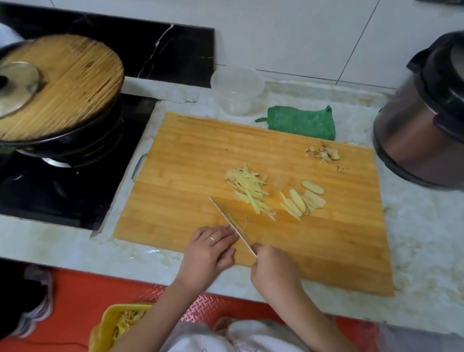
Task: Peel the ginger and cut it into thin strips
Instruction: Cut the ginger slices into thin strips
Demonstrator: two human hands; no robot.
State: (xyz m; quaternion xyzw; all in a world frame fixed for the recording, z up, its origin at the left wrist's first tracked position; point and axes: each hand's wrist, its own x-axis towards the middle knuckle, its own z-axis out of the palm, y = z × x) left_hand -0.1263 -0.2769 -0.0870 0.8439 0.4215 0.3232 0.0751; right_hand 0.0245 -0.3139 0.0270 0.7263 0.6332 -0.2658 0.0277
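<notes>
1. At the front edge of the cutting board (179, 166): left hand (211, 247) lying flat, fingers straight, fingertips against the blade of the knife (233, 225), grasping nothing visible.
2. Just right of it: right hand (272, 271) clenched round the knife handle, blade angled toward the board's middle.
3. Mid-board: heap of ginger strips (250, 191); just beside, toward the right edge, ginger slices (306, 198) fanned out.
4. Near the far right corner: peel scraps (323, 153).
5. Against the far edge: green cloth (302, 124).
</notes>
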